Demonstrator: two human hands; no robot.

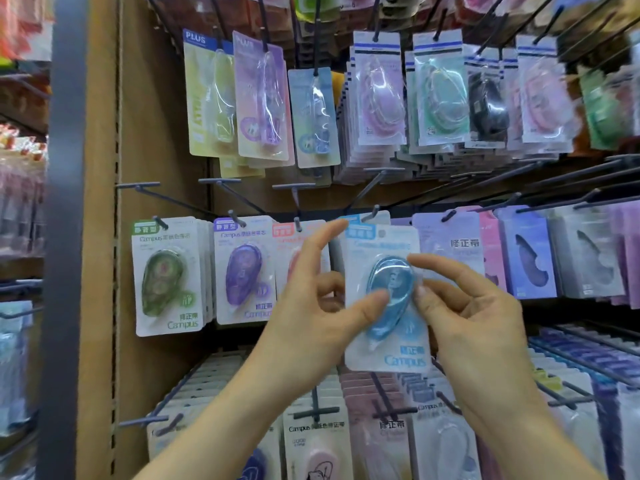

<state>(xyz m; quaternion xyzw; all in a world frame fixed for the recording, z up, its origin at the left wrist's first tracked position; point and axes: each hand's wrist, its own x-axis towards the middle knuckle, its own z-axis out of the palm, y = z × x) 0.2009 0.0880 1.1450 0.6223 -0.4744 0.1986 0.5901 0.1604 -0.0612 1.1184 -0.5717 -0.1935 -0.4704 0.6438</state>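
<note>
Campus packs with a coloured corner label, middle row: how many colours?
4: green pack far left, purple pack beside it, red-labelled pack mostly behind the left hand, blue pack held by it and the right hand. More hang stacked behind, partly hidden.

Green Campus pack (166, 275), purple pack (244, 271) hang left of left hand (311, 313); lavender pack (450, 237) above right hand (474, 317).

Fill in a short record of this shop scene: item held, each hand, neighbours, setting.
Item held: blue teardrop-shaped correction tape in a clear plastic blister on a white card
Left hand: thumb presses the blister front, fingers behind the card
Right hand: fingertips pinch the blister's right side
Neighbours: green correction tape pack and purple correction tape pack hang on pegs to its left
Setting: brown display board
</note>
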